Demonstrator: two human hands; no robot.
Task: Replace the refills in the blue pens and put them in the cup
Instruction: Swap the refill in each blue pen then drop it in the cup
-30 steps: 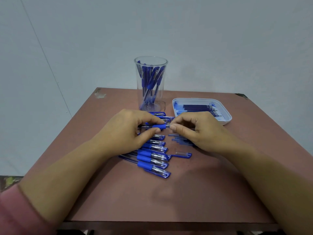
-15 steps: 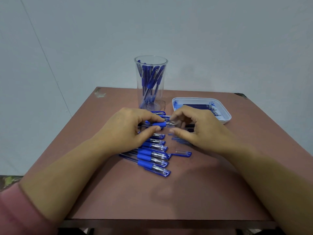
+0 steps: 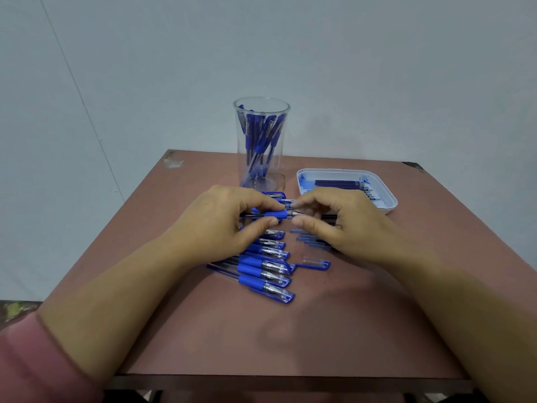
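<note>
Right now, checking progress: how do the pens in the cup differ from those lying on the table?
Cup pens stand leaning and crossed; table pens lie flat, side by side. Cup pens sit near the far edge of the table; table pens lie around its middle. Both have blue grips.

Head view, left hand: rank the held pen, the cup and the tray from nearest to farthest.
1. The pen: pinched in the left hand itself.
2. The cup: standing just behind that hand's fingers.
3. The tray: off to the right, beyond the right hand.
</note>
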